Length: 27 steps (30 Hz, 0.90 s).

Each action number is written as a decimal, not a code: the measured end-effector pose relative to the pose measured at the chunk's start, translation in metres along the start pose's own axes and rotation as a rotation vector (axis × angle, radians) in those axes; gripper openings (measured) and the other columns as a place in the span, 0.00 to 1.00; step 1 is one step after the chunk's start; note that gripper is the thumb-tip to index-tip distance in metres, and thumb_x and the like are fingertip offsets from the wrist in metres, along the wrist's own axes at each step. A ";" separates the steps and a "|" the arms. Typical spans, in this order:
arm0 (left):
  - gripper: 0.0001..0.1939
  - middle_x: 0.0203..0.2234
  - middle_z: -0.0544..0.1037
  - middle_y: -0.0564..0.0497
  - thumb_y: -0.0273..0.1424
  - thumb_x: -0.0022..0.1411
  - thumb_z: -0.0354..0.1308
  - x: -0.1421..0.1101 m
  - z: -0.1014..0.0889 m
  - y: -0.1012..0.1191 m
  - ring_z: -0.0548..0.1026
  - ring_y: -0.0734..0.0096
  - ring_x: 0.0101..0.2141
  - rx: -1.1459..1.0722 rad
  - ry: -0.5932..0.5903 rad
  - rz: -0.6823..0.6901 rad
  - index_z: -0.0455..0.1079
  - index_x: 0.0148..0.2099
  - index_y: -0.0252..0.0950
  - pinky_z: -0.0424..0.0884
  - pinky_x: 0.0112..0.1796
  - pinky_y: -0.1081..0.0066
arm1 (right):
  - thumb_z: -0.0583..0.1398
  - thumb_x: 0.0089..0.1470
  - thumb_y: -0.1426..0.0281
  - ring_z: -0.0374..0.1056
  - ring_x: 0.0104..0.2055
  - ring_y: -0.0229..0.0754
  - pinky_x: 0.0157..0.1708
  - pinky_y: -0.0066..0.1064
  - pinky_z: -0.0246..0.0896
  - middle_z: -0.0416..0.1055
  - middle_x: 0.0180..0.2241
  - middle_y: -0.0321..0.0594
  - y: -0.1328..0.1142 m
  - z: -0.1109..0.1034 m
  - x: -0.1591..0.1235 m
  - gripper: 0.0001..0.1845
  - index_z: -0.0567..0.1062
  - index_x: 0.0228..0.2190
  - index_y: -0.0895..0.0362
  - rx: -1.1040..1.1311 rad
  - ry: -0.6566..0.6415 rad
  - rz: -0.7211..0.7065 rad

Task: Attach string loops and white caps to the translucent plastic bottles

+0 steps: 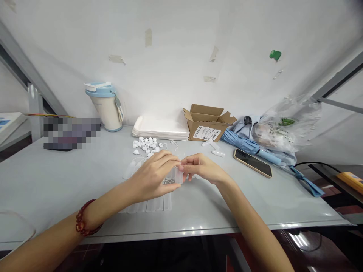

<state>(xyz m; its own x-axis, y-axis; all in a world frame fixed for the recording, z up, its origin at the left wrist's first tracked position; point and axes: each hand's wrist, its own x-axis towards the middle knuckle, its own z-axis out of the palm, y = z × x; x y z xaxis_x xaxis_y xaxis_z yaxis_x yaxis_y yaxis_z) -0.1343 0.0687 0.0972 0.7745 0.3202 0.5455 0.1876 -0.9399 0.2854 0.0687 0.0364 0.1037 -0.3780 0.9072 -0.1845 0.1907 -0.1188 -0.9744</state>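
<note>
Tube: pinched by left hand and right hand; row of tubes laid out, its seven o'clock; white caps, eleven o'clock, apparently unused.

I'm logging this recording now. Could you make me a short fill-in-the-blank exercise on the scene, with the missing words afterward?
1. Of the left hand and the right hand at the translucent tube, the one nearer the smartphone is the ____ hand.
2. The beaded bracelet is worn on the ____ wrist.
3. The small caps clustered beyond the hands are ____ in colour.
4. The band around the foot of the cream tumbler is light ____.

Missing words: right; left; white; blue.
</note>
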 end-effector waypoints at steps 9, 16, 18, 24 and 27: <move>0.15 0.37 0.73 0.46 0.32 0.53 0.63 -0.003 -0.002 0.011 0.67 0.60 0.40 -0.102 -0.177 0.011 0.66 0.42 0.34 0.67 0.39 0.63 | 0.62 0.50 0.58 0.71 0.25 0.36 0.24 0.24 0.62 0.76 0.26 0.41 -0.002 -0.009 -0.005 0.17 0.76 0.29 0.62 -0.147 -0.299 0.128; 0.14 0.32 0.74 0.48 0.34 0.51 0.65 -0.008 0.004 0.015 0.67 0.61 0.37 -0.094 -0.283 0.002 0.68 0.38 0.34 0.65 0.37 0.65 | 0.59 0.52 0.60 0.71 0.23 0.33 0.21 0.22 0.60 0.75 0.26 0.41 0.001 -0.007 -0.002 0.17 0.75 0.27 0.63 -0.268 -0.451 0.243; 0.14 0.30 0.73 0.48 0.35 0.51 0.65 -0.009 0.005 0.016 0.67 0.61 0.35 -0.077 -0.291 -0.002 0.68 0.37 0.34 0.65 0.36 0.65 | 0.59 0.53 0.60 0.70 0.20 0.33 0.18 0.21 0.59 0.75 0.26 0.40 0.001 -0.006 -0.001 0.16 0.75 0.28 0.63 -0.290 -0.477 0.277; 0.13 0.27 0.72 0.50 0.38 0.51 0.65 -0.009 0.006 0.020 0.67 0.63 0.33 -0.049 -0.317 -0.020 0.69 0.34 0.35 0.64 0.35 0.67 | 0.58 0.53 0.62 0.70 0.19 0.31 0.16 0.19 0.56 0.75 0.26 0.38 0.001 -0.003 0.000 0.14 0.75 0.31 0.62 -0.324 -0.536 0.354; 0.14 0.26 0.72 0.50 0.38 0.50 0.65 -0.010 0.008 0.019 0.66 0.63 0.32 -0.030 -0.336 -0.024 0.70 0.34 0.35 0.64 0.34 0.66 | 0.59 0.53 0.62 0.70 0.19 0.31 0.16 0.18 0.57 0.74 0.26 0.38 0.002 -0.002 0.001 0.14 0.75 0.31 0.62 -0.335 -0.542 0.359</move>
<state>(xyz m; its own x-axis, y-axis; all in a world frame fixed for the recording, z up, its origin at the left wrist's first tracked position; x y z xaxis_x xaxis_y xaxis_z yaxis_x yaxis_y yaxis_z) -0.1338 0.0466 0.0914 0.9269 0.2805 0.2492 0.1941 -0.9269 0.3213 0.0708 0.0377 0.1018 -0.6191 0.4980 -0.6072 0.6211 -0.1627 -0.7666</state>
